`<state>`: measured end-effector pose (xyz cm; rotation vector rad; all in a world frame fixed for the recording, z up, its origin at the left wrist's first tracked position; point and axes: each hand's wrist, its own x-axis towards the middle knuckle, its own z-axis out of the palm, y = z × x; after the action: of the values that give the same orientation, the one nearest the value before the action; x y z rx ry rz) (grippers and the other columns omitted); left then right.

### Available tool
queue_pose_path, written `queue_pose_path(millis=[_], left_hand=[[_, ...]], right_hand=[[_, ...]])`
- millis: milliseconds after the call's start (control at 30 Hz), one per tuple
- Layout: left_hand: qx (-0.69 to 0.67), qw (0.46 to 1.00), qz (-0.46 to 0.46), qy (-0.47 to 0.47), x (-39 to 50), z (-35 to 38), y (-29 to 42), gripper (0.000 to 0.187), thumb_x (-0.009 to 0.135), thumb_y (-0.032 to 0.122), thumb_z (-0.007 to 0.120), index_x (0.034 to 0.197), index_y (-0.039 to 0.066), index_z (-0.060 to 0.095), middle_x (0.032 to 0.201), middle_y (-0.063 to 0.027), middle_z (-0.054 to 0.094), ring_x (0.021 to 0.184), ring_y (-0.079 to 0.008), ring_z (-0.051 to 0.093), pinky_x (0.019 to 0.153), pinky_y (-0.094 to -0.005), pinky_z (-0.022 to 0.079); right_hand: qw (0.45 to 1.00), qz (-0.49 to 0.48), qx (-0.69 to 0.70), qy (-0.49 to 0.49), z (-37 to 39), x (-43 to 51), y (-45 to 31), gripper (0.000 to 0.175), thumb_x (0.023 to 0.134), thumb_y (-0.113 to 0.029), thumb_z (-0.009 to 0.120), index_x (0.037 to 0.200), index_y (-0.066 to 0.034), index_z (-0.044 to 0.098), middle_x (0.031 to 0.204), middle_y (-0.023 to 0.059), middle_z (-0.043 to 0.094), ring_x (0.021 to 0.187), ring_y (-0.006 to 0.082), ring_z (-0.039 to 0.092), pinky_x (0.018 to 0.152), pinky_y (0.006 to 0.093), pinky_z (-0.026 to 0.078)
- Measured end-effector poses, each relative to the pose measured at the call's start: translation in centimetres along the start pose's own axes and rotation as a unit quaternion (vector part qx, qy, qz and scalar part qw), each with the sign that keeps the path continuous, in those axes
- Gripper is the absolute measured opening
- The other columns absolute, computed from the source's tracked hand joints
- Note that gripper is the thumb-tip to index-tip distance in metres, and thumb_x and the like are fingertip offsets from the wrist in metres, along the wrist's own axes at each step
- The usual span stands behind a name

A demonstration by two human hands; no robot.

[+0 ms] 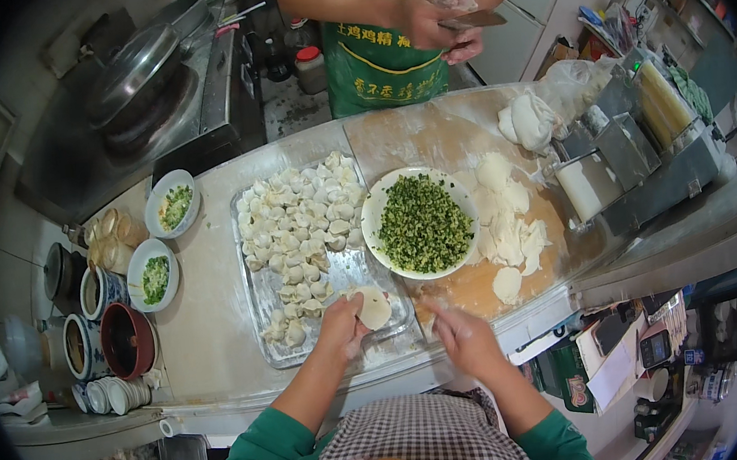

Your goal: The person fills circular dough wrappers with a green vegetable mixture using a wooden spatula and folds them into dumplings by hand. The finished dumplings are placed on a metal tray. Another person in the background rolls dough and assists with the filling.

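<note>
My left hand [345, 325] holds a round dumpling wrapper [375, 309] over the near right corner of a metal tray [258, 349]. Rows of folded dumplings [300, 217] fill much of that tray. My right hand [462, 338] is just right of the tray's near corner, its fingers pointing up and left; whether it holds a small tool cannot be told. A white bowl [379, 266] heaped with chopped green filling [425, 224] stands beyond my hands, between the tray and loose floury wrappers [506, 229] on the wooden board [466, 294].
Across the table a person in a green apron [386, 73] holds a flat blade [473, 19]. A dough-rolling machine [635, 141] and a dough lump [529, 122] stand at right. Two bowls with chopped greens [172, 203] [153, 275], jars [102, 291] and a lidded wok [136, 72] are at left.
</note>
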<state>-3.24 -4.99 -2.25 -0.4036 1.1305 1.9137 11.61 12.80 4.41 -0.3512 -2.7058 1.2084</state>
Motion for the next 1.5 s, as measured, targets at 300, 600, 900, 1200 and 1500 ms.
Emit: queue_pose_path(millis=[300, 600, 900, 1200, 1500], left_hand=[[0.102, 0.994, -0.021, 0.046, 6.4, 3.1, 1.6, 0.033, 0.101, 0.008, 0.035, 0.127, -0.012, 0.044, 0.124, -0.0226, 0.059, 0.102, -0.031, 0.066, 0.087, -0.0416, 0.057], [-0.157, 0.983, -0.045, -0.088, 3.4, 7.8, 4.4, 0.048, 0.107, 0.037, 0.028, 0.142, 0.006, 0.038, 0.141, -0.016, 0.048, 0.127, -0.0344, 0.05, 0.107, -0.0517, 0.041], [-0.162, 0.986, -0.019, -0.037, 3.1, 8.2, 3.1, 0.047, 0.106, 0.04, 0.03, 0.139, 0.01, 0.045, 0.137, -0.0064, 0.054, 0.124, -0.0268, 0.052, 0.103, -0.0446, 0.043], [-0.105, 0.993, 0.034, -0.037, 3.6, 7.0, 3.4, 0.063, 0.104, 0.051, 0.029, 0.145, 0.003, 0.034, 0.143, -0.0156, 0.046, 0.131, -0.0331, 0.045, 0.105, -0.0527, 0.037], [-0.199, 0.979, -0.01, -0.04, 1.2, 4.2, 3.0, 0.048, 0.103, 0.052, 0.033, 0.116, 0.006, 0.045, 0.108, -0.0137, 0.052, 0.101, -0.0339, 0.053, 0.092, -0.0509, 0.044]], right_hand=[[0.972, 0.029, -0.212, -0.093, -0.8, 11.7, 0.7, 0.026, 0.089, -0.018, 0.06, 0.112, -0.0202, 0.071, 0.08, 0.0164, 0.068, 0.076, 0.0358, 0.066, 0.068, 0.0445, 0.052], [0.994, 0.014, -0.106, -0.01, 1.3, 5.3, -0.6, 0.027, 0.09, -0.016, 0.06, 0.115, -0.0224, 0.07, 0.082, 0.014, 0.069, 0.07, 0.0338, 0.065, 0.06, 0.0424, 0.052], [0.994, 0.07, 0.026, 0.08, 2.6, 2.8, 1.0, 0.041, 0.089, -0.01, 0.058, 0.129, -0.0204, 0.061, 0.079, 0.0193, 0.066, 0.07, 0.0386, 0.064, 0.062, 0.0466, 0.051], [0.997, 0.01, 0.008, 0.073, 4.4, 5.0, 1.3, 0.041, 0.09, -0.008, 0.056, 0.13, -0.018, 0.059, 0.078, 0.0167, 0.066, 0.068, 0.0361, 0.064, 0.062, 0.0446, 0.051], [1.0, -0.009, -0.001, 0.005, 4.8, 2.2, -0.2, 0.044, 0.09, -0.013, 0.059, 0.132, -0.0259, 0.058, 0.086, 0.0168, 0.065, 0.072, 0.0369, 0.064, 0.061, 0.046, 0.051]])
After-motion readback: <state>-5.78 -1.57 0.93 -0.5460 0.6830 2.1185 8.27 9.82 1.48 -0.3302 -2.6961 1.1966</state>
